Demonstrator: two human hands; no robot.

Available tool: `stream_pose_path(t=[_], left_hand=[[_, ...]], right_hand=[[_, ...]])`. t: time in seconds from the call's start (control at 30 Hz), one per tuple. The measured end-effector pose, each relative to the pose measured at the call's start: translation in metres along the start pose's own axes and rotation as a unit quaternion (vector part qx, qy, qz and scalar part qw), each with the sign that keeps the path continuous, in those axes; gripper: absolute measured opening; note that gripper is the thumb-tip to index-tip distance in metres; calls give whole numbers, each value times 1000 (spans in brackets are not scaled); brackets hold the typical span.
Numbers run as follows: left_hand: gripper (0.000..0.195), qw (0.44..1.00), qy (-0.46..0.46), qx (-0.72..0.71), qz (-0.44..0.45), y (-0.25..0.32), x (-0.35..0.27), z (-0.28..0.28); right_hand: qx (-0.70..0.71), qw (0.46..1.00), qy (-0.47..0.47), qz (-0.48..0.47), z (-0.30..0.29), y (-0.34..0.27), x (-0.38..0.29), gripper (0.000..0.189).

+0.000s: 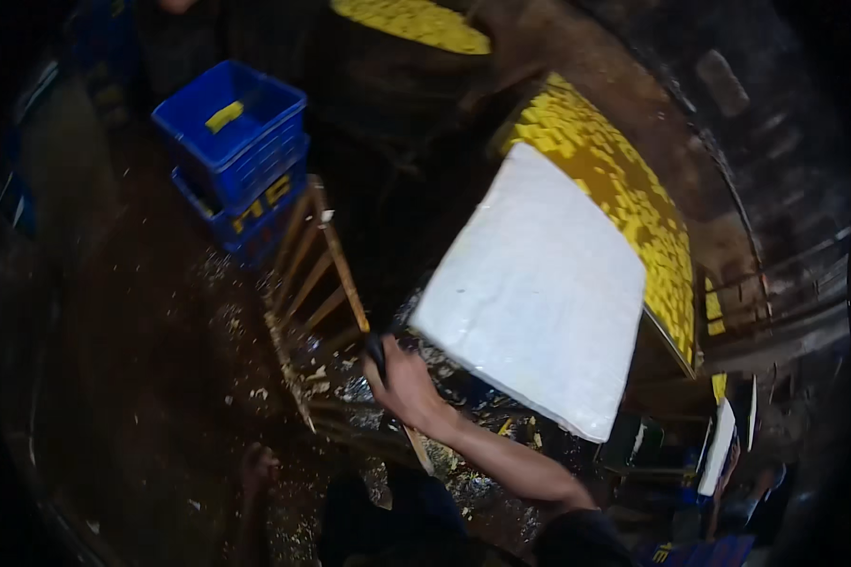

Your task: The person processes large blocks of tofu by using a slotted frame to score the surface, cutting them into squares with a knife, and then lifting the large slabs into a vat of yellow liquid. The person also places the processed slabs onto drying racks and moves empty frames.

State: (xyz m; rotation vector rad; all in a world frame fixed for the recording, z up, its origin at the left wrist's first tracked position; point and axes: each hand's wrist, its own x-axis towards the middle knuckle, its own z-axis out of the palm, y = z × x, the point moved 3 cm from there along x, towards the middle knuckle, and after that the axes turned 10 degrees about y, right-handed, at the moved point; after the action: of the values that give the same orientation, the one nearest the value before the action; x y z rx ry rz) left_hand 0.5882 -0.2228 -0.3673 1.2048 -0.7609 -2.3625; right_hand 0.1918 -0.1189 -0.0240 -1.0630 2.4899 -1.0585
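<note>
From the lower right my bare forearm reaches in, and my right hand (405, 379) is closed around a short black handle (375, 351); whatever it belongs to is not clear. The hand is above or against a wooden slatted frame (344, 266). Right of the hand lies a large white slab (539, 290) with a smooth top, its material unclear. Behind it, many small yellow pieces (610, 191) fill a wide container. My left hand (259, 464) shows dim and blurred at the lower left; its fingers cannot be made out, nor whether it holds anything.
Stacked blue plastic crates (228, 142) stand upper left, with a yellow piece (224, 117) in the top one. More yellow pieces (418, 25) show at the top. Crumbs litter the wet, dark floor (319, 383). At the lower right, another person's hand (733, 453) is beside a white slab (718, 446).
</note>
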Motion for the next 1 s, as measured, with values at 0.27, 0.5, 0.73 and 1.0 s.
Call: stream_pose_path(t=[0.27,0.5,0.73,1.0], left_hand=[[45,846,370,296,-246,-118,-226,-114],[47,835,386,277,-277,-133,-285,-132],[51,870,328,283,-237,-121,-225,-66],[44,925,259,247,-125,-140,-240,-50]], right_hand=[[-24,974,148,170,235,243,21,30],[-84,924,92,361,255,333,-41,30],[-256,741,229,577,81,424,-255,55],[-83,753,182,627,-10,536,-370,44]])
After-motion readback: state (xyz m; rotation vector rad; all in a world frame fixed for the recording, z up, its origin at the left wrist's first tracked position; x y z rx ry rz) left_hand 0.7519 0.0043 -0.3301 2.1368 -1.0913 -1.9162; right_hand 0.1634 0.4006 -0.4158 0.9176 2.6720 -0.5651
